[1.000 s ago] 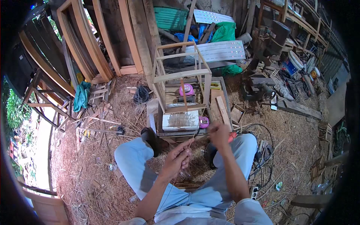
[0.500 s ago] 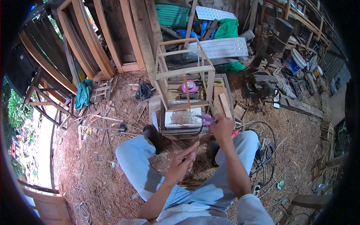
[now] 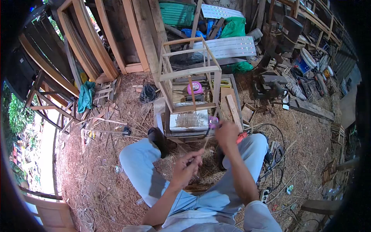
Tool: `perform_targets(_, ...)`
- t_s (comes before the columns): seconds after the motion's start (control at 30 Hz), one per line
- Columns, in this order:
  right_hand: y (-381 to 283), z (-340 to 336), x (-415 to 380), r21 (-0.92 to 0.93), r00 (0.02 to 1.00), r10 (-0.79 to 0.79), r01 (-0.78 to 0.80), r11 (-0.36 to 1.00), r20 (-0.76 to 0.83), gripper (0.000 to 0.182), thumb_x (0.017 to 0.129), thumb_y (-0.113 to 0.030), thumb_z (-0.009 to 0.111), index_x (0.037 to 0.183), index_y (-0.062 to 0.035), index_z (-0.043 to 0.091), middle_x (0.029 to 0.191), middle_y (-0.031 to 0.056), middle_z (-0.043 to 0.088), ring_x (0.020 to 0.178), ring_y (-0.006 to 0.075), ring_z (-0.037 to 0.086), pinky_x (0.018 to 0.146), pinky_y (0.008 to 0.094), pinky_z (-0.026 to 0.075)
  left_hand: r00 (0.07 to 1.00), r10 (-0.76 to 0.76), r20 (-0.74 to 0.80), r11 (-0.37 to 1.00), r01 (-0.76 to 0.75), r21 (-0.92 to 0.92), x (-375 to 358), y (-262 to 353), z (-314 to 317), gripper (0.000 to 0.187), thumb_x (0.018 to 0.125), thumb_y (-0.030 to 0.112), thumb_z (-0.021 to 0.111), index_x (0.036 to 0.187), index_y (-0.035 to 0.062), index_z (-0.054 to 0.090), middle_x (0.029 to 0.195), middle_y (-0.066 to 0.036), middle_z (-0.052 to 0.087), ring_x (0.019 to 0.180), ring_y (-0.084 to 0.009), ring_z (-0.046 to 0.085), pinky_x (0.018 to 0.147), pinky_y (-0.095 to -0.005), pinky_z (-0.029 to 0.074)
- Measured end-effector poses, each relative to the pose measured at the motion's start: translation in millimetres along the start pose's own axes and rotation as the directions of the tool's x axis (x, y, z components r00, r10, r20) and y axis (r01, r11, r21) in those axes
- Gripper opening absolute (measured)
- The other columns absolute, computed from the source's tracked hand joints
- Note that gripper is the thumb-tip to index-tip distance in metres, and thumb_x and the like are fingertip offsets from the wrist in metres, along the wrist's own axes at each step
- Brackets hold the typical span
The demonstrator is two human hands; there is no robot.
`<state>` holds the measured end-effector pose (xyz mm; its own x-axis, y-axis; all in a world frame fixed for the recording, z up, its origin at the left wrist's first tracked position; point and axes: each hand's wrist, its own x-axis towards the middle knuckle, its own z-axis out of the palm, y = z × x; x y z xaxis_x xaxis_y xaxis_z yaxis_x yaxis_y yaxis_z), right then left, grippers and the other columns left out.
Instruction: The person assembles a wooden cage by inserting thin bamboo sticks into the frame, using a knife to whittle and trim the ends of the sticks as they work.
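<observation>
My left hand [image 3: 186, 169] is closed round a thin wooden strip [image 3: 206, 144] above the ground between my knees; the strip points up and away from me. To its upper right is my right hand [image 3: 227, 134], its fingers curled and blurred. The knife it holds is mostly hidden by blur and the hand. Just beyond the hands stands a low wooden box-like bench [image 3: 237, 96], with a slatted wooden frame [image 3: 189, 73] on top. A whitish board [image 3: 191, 120] lies at its near side, beside a pink round object [image 3: 213, 122].
Black cables [image 3: 280, 170] lie at the right near my knee. Wood shavings and offcuts cover the ground. Wooden frames [image 3: 104, 42] lean at the back left. A metal machine [image 3: 270, 87] stands at the right. A black bag [image 3: 148, 94] lies left of the bench.
My right hand has moved slightly down and toward me, and the blade that showed clearly before is now blurred from view. My left hand has barely moved.
</observation>
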<state>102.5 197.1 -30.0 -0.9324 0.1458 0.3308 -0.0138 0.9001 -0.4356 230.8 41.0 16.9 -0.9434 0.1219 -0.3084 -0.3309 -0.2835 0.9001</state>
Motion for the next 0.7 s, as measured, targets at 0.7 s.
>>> perform_targets(0.7, 38, 10, 12, 0.842, 0.961, -0.009, -0.239, 0.483, 0.278, 0.024, 0.089, -0.029, 0.057, 0.086, -0.0052, 0.060, 0.064, 0.0029, 0.053, 0.055, 0.0130, 0.051, 0.052, 0.0265, 0.040, 0.992, 0.018, -0.128, 0.999, -0.013, 0.045, 9, 1, -27, 0.025, 0.092, 0.014, 0.053, 0.116, 0.0073, 0.057, 0.075, 0.003, 0.052, 0.053, 0.0006, 0.037, 0.045, -0.0153, 0.030)
